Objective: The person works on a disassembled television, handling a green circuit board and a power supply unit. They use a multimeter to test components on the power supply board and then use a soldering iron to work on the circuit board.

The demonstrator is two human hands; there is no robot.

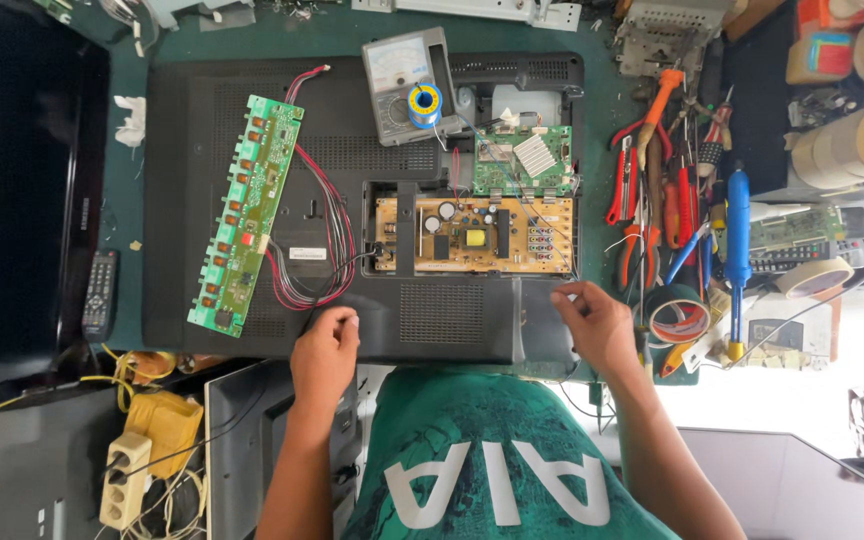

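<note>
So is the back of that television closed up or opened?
Opened: the television's back cover has a cut-out part exposing the yellow circuit board and a green board.

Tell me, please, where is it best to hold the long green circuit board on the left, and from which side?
Hold the long green circuit board by its two long bare edges near the middle, coming from above. It lies flat and loose on the black back cover; its face carries components, and red wires attach along its right side.

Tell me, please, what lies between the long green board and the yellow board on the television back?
In the head view, a bundle of red and black wires runs between the long green board and the yellow board, over the black television back.
</note>
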